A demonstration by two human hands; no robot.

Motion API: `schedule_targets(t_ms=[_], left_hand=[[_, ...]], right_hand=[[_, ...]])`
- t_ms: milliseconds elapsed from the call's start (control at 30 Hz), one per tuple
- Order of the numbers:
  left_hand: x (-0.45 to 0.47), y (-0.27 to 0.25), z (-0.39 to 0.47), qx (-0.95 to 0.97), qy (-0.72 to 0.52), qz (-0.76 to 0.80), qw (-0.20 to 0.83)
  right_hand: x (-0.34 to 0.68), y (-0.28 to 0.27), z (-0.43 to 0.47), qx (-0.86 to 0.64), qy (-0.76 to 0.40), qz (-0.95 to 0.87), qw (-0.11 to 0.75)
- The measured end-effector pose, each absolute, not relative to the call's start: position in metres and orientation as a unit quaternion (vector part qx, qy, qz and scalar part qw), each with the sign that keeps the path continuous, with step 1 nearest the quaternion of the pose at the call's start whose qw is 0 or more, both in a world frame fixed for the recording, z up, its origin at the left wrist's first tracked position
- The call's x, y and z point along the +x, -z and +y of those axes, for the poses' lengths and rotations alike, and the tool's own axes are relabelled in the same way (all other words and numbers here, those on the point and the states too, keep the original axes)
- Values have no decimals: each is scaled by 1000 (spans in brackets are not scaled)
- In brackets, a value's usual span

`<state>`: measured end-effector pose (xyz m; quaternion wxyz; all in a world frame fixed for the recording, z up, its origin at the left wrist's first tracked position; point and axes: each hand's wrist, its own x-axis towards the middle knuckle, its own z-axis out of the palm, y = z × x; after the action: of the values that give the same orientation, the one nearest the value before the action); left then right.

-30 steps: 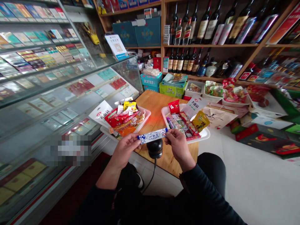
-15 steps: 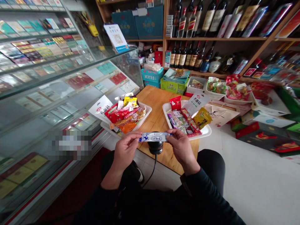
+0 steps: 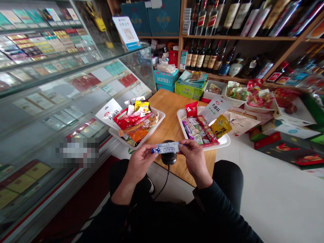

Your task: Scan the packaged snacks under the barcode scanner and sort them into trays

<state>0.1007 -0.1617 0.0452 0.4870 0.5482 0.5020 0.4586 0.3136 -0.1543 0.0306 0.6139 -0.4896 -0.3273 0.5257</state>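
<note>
Left hand [image 3: 141, 161] pinches 1 end of a slim blue-and-white packet [image 3: 166, 148], raised by the near edge of the table [image 3: 170, 109]; right hand [image 3: 196, 159] pinches the other. Judged light, pliable, slightly slick; best gripped at its 2 ends.

Standing mid-frame as a wooden table [image 3: 167, 104], bearing a white tray [image 3: 153, 130] left of centre, overhanging the left edge, and a second white tray [image 3: 225, 140] right of centre, overhanging the right edge. Just below the middle of the frame, apparently supporting a corded black device [image 3: 169, 158] near the close edge. At upper right, running across as a wooden shelf [image 3: 240, 37], carrying upright bottles [image 3: 231, 15]. Toward upper left, extending as a glass counter [image 3: 121, 55], holding a tilted sign [image 3: 126, 33]. At lower right, spreading as a pale floor [image 3: 275, 199], supporting a dark, red-marked box [image 3: 278, 148] near the right edge.
</note>
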Motion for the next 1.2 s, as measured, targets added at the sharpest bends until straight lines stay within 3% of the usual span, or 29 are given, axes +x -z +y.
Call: schedule_targets(t_ms=[267,567,733,1033,1200], left_hand=[[94,-39,-158,588,-456,517,424],[96,-35,-157,665,-453,485,344],[98,-35,-158,627,-478,470,397],[103,-30,-140,423,-551,487,530],[101,-37,-129,474,-472,472,574]], right_hand=[[313,-29,-160,-528,-516,-442,509],[308,-32,-156,-586,-471,-395,528],[311,-36,-155,-601,-462,-439,483],[308,-36,-149,-570,-485,-440,497],[316,-46,-138,-555,-468,-458,513]])
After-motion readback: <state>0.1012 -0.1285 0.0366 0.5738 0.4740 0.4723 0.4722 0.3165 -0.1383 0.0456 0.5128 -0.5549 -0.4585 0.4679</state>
